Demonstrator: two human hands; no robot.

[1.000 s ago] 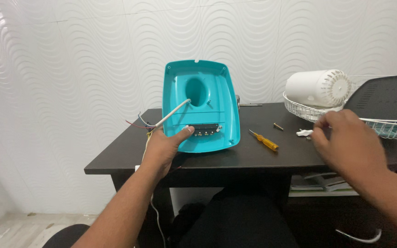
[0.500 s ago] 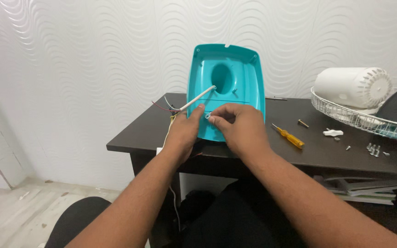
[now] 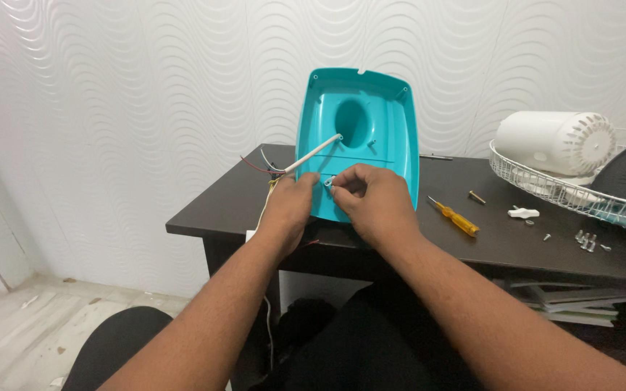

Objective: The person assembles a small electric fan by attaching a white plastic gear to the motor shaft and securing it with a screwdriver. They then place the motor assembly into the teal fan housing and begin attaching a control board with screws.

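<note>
Hands, left (image 3: 288, 206) and right (image 3: 374, 199), pinching small metal part (image 3: 328, 182) against teal housing (image 3: 360, 119)

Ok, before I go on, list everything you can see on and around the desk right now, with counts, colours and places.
teal plastic housing: one, teal, propped upright at desk middle
white cable: one, white, running from housing opening to desk's left edge, loose wire ends there
small metal part: one, silver, between both hands' fingertips
screwdriver: one, yellow handle, lying right of housing
loose screws: several, silver, right side of desk
white knob: one, white, near wire grille
motor casing: one, white, lying in wire grille
wire grille: one, white, right of desk
desk: one, dark brown
left hand: at housing base
right hand: pinching small metal part
</note>
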